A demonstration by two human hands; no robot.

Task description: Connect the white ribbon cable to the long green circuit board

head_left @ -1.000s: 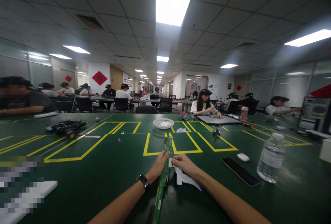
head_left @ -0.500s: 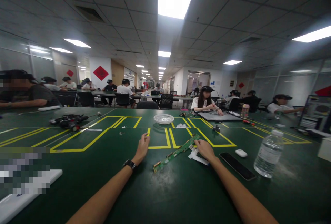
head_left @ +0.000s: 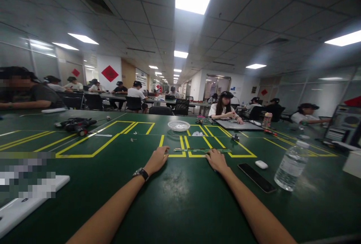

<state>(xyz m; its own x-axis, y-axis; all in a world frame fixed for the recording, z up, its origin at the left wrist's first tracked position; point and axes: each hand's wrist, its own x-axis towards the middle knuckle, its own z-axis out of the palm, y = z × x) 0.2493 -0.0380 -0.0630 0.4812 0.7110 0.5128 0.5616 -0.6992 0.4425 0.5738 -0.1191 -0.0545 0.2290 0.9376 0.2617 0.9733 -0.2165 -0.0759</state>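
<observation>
A long, narrow green circuit board (head_left: 194, 150) lies crosswise in front of me, over the yellow tape lines. My right hand (head_left: 217, 160) is closed on its near edge, right of the middle; some fingertips are hidden. Just beyond the board's left end is my left hand (head_left: 156, 160), fingers apart and nothing in them, with a dark watch (head_left: 141, 174) on the wrist. Behind the board stands a white slotted dish (head_left: 178, 126), with white scraps (head_left: 197, 134) to its right.
Right of my right hand lie a dark phone (head_left: 256, 177), a white earbud case (head_left: 261, 164) and a water bottle (head_left: 291, 165). A black device (head_left: 76, 125) is at the far left, a white device (head_left: 36, 202) near left. A co-worker sits across, behind a grey panel (head_left: 238, 125).
The circuit board has turned from slanted to crosswise and moved away from me, with my right hand on it. The white strip by my right hand no longer shows. My left hand has shifted slightly right.
</observation>
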